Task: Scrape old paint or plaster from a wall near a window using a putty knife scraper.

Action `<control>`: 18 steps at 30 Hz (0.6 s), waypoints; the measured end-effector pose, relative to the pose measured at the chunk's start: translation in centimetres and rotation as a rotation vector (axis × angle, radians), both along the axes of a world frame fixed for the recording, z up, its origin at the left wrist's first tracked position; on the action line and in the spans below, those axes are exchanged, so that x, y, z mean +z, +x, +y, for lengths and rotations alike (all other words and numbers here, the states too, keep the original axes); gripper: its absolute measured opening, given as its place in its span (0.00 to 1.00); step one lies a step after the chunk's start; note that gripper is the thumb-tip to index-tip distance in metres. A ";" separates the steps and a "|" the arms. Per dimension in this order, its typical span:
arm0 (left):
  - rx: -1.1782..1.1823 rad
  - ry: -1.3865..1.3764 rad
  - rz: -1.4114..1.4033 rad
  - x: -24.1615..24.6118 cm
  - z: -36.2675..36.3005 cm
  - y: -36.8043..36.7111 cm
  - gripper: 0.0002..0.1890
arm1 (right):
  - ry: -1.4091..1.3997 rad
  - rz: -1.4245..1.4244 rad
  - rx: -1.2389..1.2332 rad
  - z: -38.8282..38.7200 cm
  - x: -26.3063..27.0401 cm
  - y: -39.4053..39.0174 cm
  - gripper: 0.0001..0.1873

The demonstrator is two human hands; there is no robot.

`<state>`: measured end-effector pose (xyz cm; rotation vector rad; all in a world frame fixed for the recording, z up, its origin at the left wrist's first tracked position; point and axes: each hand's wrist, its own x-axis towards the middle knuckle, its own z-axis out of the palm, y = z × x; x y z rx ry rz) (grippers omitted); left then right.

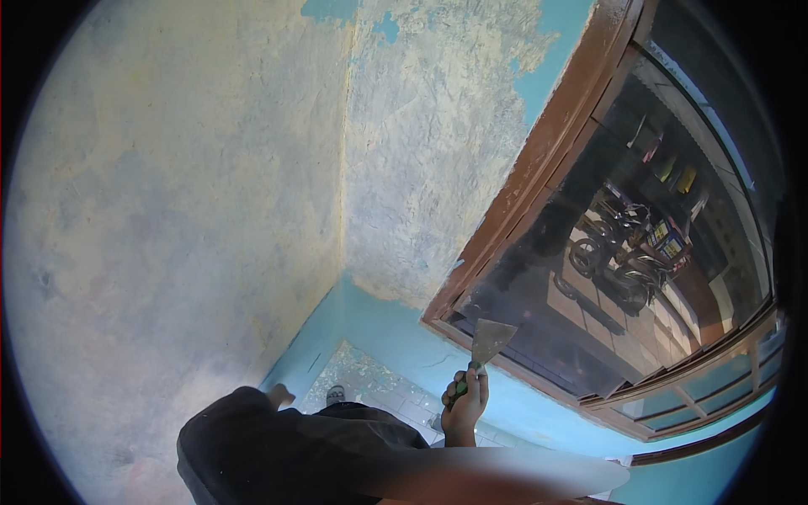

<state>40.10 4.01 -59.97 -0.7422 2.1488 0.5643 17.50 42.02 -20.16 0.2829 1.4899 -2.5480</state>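
My right hand (466, 404) is closed around the green handle of a scraper (493, 336), its flat metal blade pointing up in front of the window's lower edge. My left hand (281, 396) shows only in part past the dark sleeve, close to the blue lower band of the left wall; its fingers are not clear. Before me two walls meet in a corner. The left wall (177, 189) is mostly bare and patchy. On the right wall (423, 158), rough grey plaster shows, with light blue paint (536, 95) left beside the window frame.
A brown wooden window frame (536, 145) borders the right wall. Motorcycles (622, 252) appear in its glass. Blue paint (391, 322) covers the wall's lower part. Paint flakes (356, 369) lie on the tiled floor by the corner, near my foot (336, 394).
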 end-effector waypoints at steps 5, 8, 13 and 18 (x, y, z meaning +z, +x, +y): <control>0.768 0.060 -0.102 1.2 6.2 16.3 0.30 | 0.176 -0.082 0.170 5.7 -1.4 -0.3 0.10; 1.021 0.157 -0.110 2.3 11.0 16.1 0.32 | 0.513 -0.021 0.394 9.9 -2.1 -1.1 0.22; 1.079 0.250 0.201 5.3 14.7 7.0 0.36 | 1.091 0.414 0.763 14.0 -1.6 -2.7 0.28; 0.762 0.206 0.565 11.2 12.7 -1.4 0.37 | 1.208 0.787 1.058 12.2 -0.3 -4.7 0.29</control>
